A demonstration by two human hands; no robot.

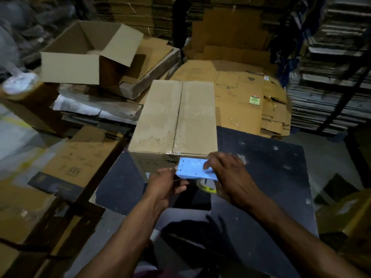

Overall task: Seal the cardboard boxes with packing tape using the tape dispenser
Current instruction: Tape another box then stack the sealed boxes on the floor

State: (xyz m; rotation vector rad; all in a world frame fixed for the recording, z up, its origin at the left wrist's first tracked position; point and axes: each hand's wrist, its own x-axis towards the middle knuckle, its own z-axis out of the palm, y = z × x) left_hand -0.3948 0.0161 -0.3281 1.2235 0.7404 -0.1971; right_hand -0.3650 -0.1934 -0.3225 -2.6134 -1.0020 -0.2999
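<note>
Closed cardboard box (176,121) on the dark surface (271,167), just ahead of both hands; long axis runs away from the person, taped centre seam along it. Right hand (230,177) curled over the blue tape dispenser (194,167), gripping it against the box's near face, right of the seam end; dispenser long axis runs left-right. Left hand (164,183) just left of dispenser, fingers curled, seems to pinch the tape end, blurred. Open box (90,55) far left ahead
</note>
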